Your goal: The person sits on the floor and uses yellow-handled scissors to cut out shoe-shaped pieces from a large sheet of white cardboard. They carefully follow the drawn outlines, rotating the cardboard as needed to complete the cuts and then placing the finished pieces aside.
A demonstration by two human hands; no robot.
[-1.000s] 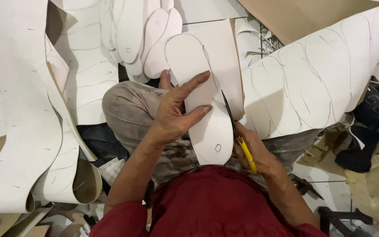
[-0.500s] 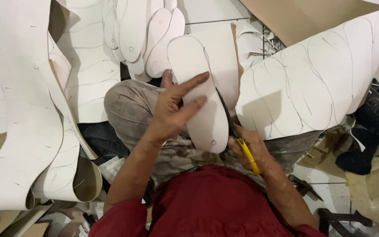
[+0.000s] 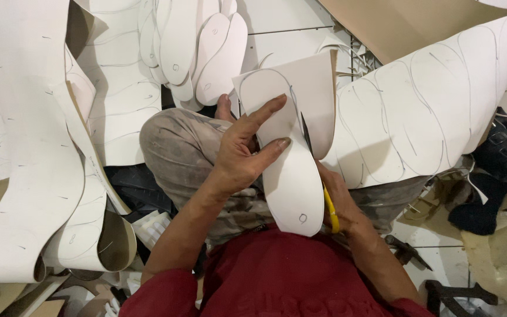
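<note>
Left hand (image 3: 242,155) pinches a white sole-shaped foam cutout (image 3: 291,176) over the lap, while the right hand (image 3: 338,202) grips yellow-handled scissors (image 3: 328,208) — blades in the uncut foam sheet (image 3: 315,100). Since half a second ago, the cutout's heel end hangs lower.

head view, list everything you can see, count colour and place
sole-shaped sheet: one, white, centre, partly cut
scissors: one, yellow handles, right of the sheet
cut soles: a stack, count unclear, white, top centre
marked sheet: one, white, right
curled offcuts: several, white, left
brown board: one, top right
dark straps: black, far right
left hand: grip on the sheet
right hand: grip on the scissors
</note>
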